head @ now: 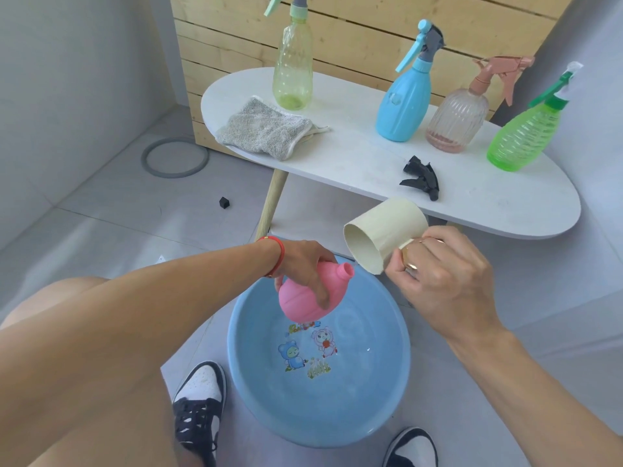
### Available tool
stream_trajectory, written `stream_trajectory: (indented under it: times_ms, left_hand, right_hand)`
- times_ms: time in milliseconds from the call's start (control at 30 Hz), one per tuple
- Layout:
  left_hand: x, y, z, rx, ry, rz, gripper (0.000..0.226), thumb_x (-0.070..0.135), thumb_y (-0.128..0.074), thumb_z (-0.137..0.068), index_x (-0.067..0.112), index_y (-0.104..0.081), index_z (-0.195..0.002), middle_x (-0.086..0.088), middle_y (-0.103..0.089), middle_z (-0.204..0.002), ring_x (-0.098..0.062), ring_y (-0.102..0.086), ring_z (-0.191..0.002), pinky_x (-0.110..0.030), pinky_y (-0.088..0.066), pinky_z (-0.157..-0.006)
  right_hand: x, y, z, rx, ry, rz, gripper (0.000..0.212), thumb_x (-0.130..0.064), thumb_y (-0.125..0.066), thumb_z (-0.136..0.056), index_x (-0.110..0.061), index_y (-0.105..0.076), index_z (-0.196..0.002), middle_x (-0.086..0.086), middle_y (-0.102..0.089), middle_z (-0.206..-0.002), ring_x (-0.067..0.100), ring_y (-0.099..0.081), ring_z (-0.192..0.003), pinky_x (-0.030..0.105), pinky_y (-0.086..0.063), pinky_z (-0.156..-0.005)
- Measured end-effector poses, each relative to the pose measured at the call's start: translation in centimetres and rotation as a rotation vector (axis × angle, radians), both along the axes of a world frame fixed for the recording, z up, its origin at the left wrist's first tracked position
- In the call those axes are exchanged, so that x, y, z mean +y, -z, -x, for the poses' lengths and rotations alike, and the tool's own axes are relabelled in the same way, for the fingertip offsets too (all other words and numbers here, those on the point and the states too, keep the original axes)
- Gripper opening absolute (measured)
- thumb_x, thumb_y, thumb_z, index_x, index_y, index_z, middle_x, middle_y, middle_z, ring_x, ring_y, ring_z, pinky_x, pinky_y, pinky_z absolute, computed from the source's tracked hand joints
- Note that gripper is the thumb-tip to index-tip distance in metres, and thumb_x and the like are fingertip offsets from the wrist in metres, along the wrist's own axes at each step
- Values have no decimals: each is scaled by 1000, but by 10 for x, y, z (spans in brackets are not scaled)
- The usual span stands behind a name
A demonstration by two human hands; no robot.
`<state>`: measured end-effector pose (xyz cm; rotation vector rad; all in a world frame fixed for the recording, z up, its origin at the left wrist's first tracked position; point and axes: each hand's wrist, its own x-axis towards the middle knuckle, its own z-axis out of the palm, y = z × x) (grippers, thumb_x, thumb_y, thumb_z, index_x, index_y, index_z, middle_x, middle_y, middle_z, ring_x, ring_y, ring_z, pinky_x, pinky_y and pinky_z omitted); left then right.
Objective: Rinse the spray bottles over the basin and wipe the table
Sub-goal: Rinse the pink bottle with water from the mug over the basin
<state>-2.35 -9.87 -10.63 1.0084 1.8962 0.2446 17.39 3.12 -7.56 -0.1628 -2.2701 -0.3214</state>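
Note:
My left hand [305, 264] grips a pink bottle [308, 294] with its spray head off, tilted over the blue basin [387, 399] on the floor, neck pointing right. My right hand [438, 274] holds a cream cup [384, 234] by its handle, tipped on its side with the mouth just above the bottle's neck. A black spray head [421, 178] lies on the white oval table [488, 203]. Standing on the table are a yellow-green bottle [292, 72], a blue bottle [404, 102], a clear pink bottle [455, 123] and a green bottle [522, 136]. A grey cloth [266, 129] lies at the table's left end.
The basin holds a little water over cartoon prints. My two black-and-white shoes [199, 406] stand at the basin's near rim. A grey ring [175, 157] and a small black cap [224, 202] lie on the tiled floor to the left. A wooden slat panel [354, 25] stands behind the table.

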Motion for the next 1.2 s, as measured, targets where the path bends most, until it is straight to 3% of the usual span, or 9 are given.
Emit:
stream_trajectory:
  times_ms: [167, 333, 467, 567, 700, 900, 1000, 1067, 1200]
  left_hand:
    - [-4, 0, 3, 36, -2, -16, 74, 33, -90, -72, 36, -55, -137, 10, -55, -123, -26, -56, -112, -53, -63, -80]
    - [-9, 0, 6, 38, -53, -47, 69, 30, -89, -72, 35, -58, -133, 10, -56, -117, -28, -58, -111, -55, -63, -78]
    - [-12, 1, 9, 42, -69, -66, 67, 30, -90, -72, 34, -60, -131, 13, -56, -111, -27, -59, -109, -55, -63, -76]
    - [-15, 2, 11, 44, -78, -81, 66, 31, -90, -71, 35, -61, -130, 12, -57, -110, -25, -60, -106, -54, -63, -75]
    - [-18, 5, 13, 45, -85, -111, 67, 34, -90, -69, 38, -62, -129, 11, -59, -113, -23, -62, -105, -51, -64, -74]
    - [-18, 8, 15, 16, -122, -127, 67, 35, -92, -66, 42, -62, -125, 11, -60, -113, -22, -62, -105, -49, -64, -73]
    - [-18, 8, 17, 32, -115, -134, 67, 36, -91, -66, 43, -61, -126, 10, -60, -114, -23, -63, -105, -51, -64, -71]
    - [-18, 8, 19, 27, -122, -141, 65, 35, -90, -67, 42, -62, -124, 9, -60, -115, -24, -63, -105, -51, -64, -70]
    - [-21, 6, 25, 6, -152, -158, 63, 33, -89, -69, 40, -59, -124, 6, -59, -116, -26, -62, -107, -49, -65, -68]
  right_hand:
    - [33, 24, 0, -280, 358, 789, 51, -28, -60, -91, -16, -27, -53, 6, -27, -50, 29, -30, -57, 37, -27, -51]
    - [41, 93, 6, -750, 484, 1184, 49, -36, -50, -100, -3, -64, -68, 19, -71, -73, 36, -69, -74, 39, -50, -65]
    - [6, 154, 13, -1143, 510, 802, 18, -21, -51, -100, -11, -65, -102, 15, -70, -112, 34, -66, -106, 35, -49, -77]
    - [-18, 192, 10, -1282, 559, 522, 30, -11, -50, -95, -13, -63, -123, 9, -66, -125, 32, -51, -128, 36, -42, -99]
    - [-45, 232, -3, -1295, 623, 443, 30, -8, -51, -93, -20, -67, -116, 5, -69, -118, 30, -47, -125, 35, -41, -95]
    - [-65, 250, 2, -1258, 388, 610, 29, -6, -48, -92, -18, -71, -104, 8, -70, -99, 35, -51, -113, 36, -40, -78]
    - [-60, 241, 9, -1099, 354, 1012, 30, -23, -44, -103, -10, -67, -88, 12, -60, -83, 34, -57, -87, 36, -44, -72]
    - [-48, 232, 10, -925, 365, 1407, 39, -31, -50, -100, -7, -66, -74, 9, -70, -75, 34, -67, -80, 39, -51, -71]
    - [-29, 201, 2, -691, 284, 1859, 35, -21, -59, -90, -11, -63, -56, 11, -70, -63, 21, -70, -68, 45, -58, -87]
